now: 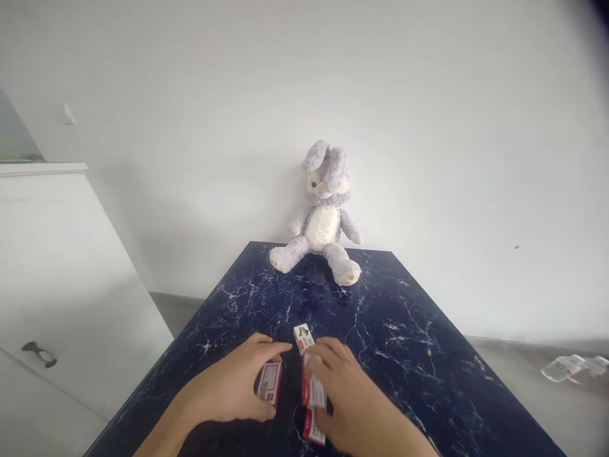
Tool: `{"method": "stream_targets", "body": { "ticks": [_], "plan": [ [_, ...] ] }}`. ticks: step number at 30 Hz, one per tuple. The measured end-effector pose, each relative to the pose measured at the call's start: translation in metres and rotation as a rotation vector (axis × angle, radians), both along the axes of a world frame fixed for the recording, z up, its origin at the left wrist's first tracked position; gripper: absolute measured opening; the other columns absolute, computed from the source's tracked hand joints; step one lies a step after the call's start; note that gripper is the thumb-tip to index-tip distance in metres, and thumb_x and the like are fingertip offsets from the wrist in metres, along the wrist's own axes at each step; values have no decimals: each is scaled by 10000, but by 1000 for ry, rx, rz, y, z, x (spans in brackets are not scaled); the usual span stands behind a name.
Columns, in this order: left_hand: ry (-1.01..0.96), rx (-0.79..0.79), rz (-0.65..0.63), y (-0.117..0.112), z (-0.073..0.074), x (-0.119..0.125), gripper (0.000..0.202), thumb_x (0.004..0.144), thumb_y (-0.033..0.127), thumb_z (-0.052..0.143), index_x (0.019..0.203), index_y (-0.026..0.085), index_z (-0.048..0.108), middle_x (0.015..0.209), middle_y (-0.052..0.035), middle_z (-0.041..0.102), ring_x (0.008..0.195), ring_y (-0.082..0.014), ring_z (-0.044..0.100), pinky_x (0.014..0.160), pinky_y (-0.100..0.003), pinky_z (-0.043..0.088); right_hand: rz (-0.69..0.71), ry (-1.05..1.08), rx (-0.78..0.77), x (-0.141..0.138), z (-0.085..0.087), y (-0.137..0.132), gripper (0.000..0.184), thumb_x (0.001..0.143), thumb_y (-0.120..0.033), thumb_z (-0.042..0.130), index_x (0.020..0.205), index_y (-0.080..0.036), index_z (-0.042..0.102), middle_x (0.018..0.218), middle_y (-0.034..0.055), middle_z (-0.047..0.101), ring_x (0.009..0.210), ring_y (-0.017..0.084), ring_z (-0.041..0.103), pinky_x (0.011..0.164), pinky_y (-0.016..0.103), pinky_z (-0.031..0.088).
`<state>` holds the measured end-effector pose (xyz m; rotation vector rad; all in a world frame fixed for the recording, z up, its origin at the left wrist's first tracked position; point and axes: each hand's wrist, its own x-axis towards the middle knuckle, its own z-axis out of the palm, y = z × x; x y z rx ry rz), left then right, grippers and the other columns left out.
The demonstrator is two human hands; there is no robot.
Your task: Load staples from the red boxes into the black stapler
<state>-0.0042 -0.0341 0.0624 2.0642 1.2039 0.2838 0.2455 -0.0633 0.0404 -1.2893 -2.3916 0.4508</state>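
Note:
My left hand (238, 382) is curled around a small red-and-white box (270, 383), with the thumb at its near end and the fingers at its far end. To the right, a short column of similar boxes runs away from me. My right hand (349, 390) bends over that column, its fingers and thumb closed on the middle red-and-white box (314, 390). The far box (303, 336) is white with a dark picture on top, partly under my right fingertips. Nearest me lies another red-and-white box (313, 430), partly hidden by the right thumb.
All of this is on a dark blue marble-patterned table (404, 336). A grey plush rabbit (323, 222) sits at its far edge against the wall. A white cabinet (71, 266) stands to the left. Clear plastic packaging (564, 368) lies on the floor at right.

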Motion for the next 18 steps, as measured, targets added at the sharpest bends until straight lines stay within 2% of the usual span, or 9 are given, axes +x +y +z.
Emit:
{"method": "stream_targets", "body": {
  "ticks": [3,5,7,9,11,12,14,18],
  "plan": [
    [11,52,-42,8,1,5,862,595,274,784,1399,398,499,1399,-28,525,1216,-327,545,942,-347,506,103,-64,-77,-8,-20,-14,380,683,-249,679,1059,-196,654,1238,101,607,1379,371,292,1185,538,87],
    [-14,58,-62,7,-4,14,881,600,282,793,1412,410,478,1413,-24,519,1221,-330,539,957,-366,498,86,-24,-80,-8,-22,-18,326,715,-273,678,1038,-223,669,1250,82,612,1412,376,248,1191,564,17],
    [-59,42,-85,3,-10,24,869,607,340,812,1409,395,484,1409,-36,518,1179,-322,564,948,-376,503,46,91,-43,-3,-17,-20,232,749,-220,636,975,-261,673,1198,35,641,1372,324,339,1197,539,73],
    [-104,38,-94,-2,-18,33,824,630,413,812,1393,368,505,1384,-52,530,1162,-316,569,958,-392,495,-4,223,-5,7,-11,-19,177,782,-151,569,891,-258,659,1084,20,670,1224,258,496,1152,477,256],
    [-122,40,-105,-6,-28,41,797,655,472,801,1387,345,511,1338,-71,552,1157,-314,565,967,-411,486,-101,341,35,19,-13,-15,162,817,-124,518,837,-235,634,1008,34,670,1062,219,573,1004,394,426],
    [-120,45,-122,-7,-33,44,794,659,491,799,1384,336,514,1316,-78,561,1165,-317,557,979,-424,477,-170,395,66,24,-16,-13,147,834,-135,512,834,-228,625,1001,44,664,1021,215,582,931,366,465],
    [-109,52,-184,-9,-45,49,800,645,511,811,1371,331,527,1336,-82,543,1223,-334,513,1020,-452,445,-300,477,132,31,-28,-6,112,867,-179,514,845,-221,615,975,53,655,960,212,592,853,342,485],
    [-122,55,-258,-11,-60,55,832,647,500,817,1399,340,499,1496,-82,383,1329,-361,415,1077,-469,392,-440,558,170,35,-50,5,134,905,-286,517,839,-214,609,917,47,652,797,184,612,746,302,493]
  ]
}}
